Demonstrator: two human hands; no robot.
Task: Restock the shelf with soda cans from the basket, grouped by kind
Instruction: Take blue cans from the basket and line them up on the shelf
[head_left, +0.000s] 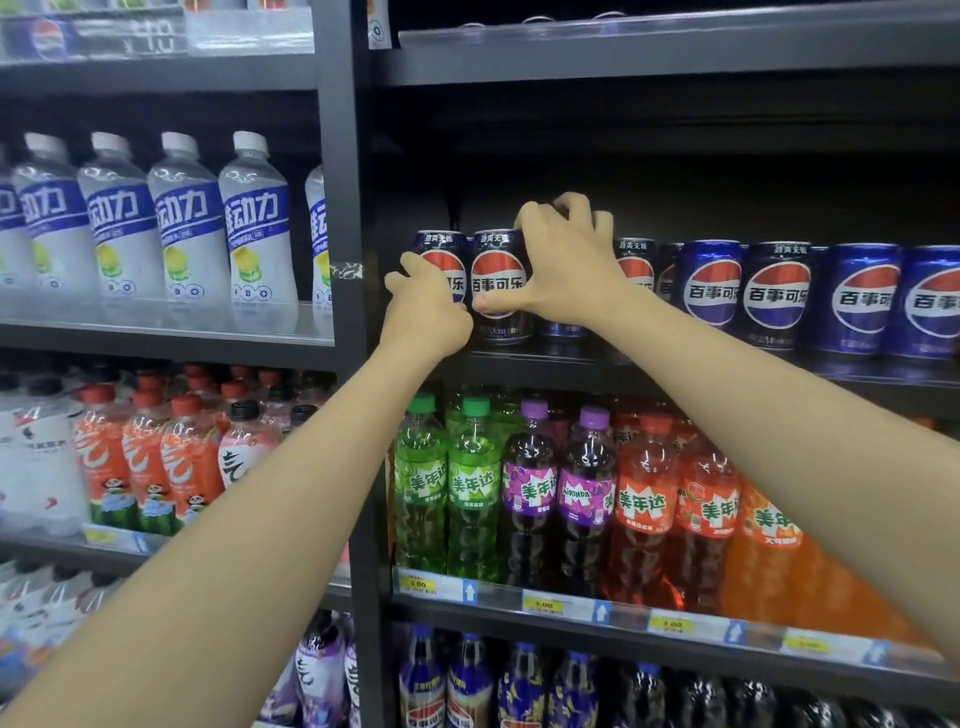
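A row of Pepsi cans stands on the dark shelf (524, 359) at chest height. Black cans sit at the left end, blue cans (862, 299) to the right. My left hand (428, 312) grips the leftmost black can (441, 254) from its left side. My right hand (569, 260) curls over the top of a can that it almost wholly hides; only a bluish base (561, 330) shows beneath the palm. Its thumb lies across the lower front of the second black can (498, 273). Another black can (636, 265) stands just right of that hand. The basket is out of sight.
Green, purple and orange Mirinda bottles (587, 493) fill the shelf below. White sports-drink bottles (187, 228) line the left bay, beyond a black upright post (337, 208). The shelf above the cans (675, 62) hangs low. Dark space lies behind the can row.
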